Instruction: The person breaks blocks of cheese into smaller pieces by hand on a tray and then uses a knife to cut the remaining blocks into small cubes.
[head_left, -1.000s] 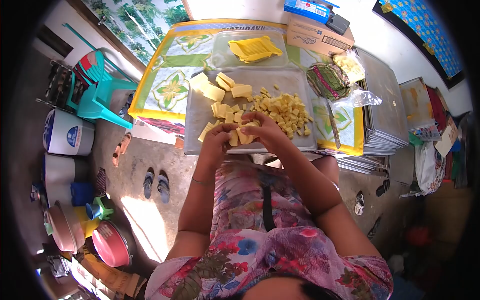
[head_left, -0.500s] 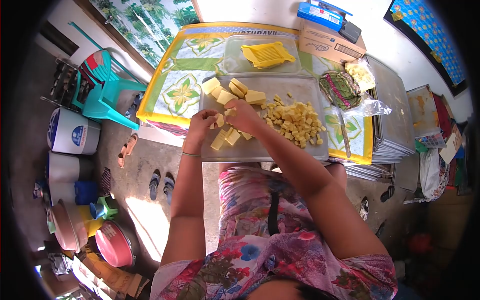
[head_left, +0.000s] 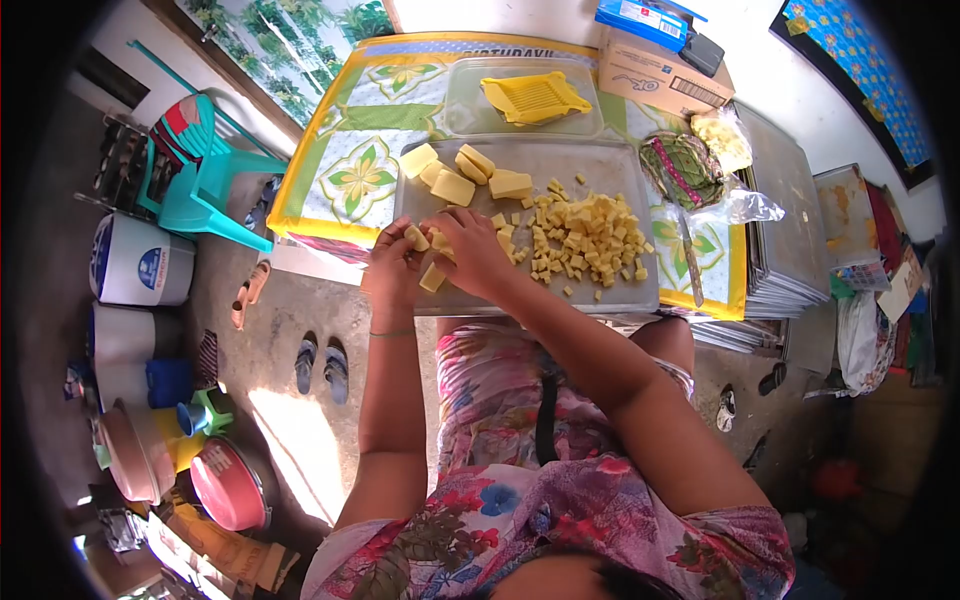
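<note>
Near the left edge of a metal tray [head_left: 600,170], my left hand [head_left: 393,270] pinches a small piece of pale yellow cheese [head_left: 416,238]. My right hand [head_left: 472,252] is just beside it, fingers curled down over more cheese [head_left: 438,241]; the palm hides part of what it grips. Larger cheese blocks [head_left: 454,188] lie beyond both hands. A heap of small cheese cubes [head_left: 590,235] spreads to the right of my right hand. One cut slab [head_left: 432,278] shows below the fingers.
A yellow slotted plastic piece [head_left: 537,98] rests in a clear tray [head_left: 465,118] behind. To the right lie a knife [head_left: 691,265], a green patterned cloth [head_left: 680,172] and a plastic bag [head_left: 745,207]. A cardboard box [head_left: 660,80] and stacked trays [head_left: 785,220] stand farther right.
Both hands have moved slightly left and toward the tray's near left edge. My right hand has come lower over the pieces, and more loose cubes show beyond it.
</note>
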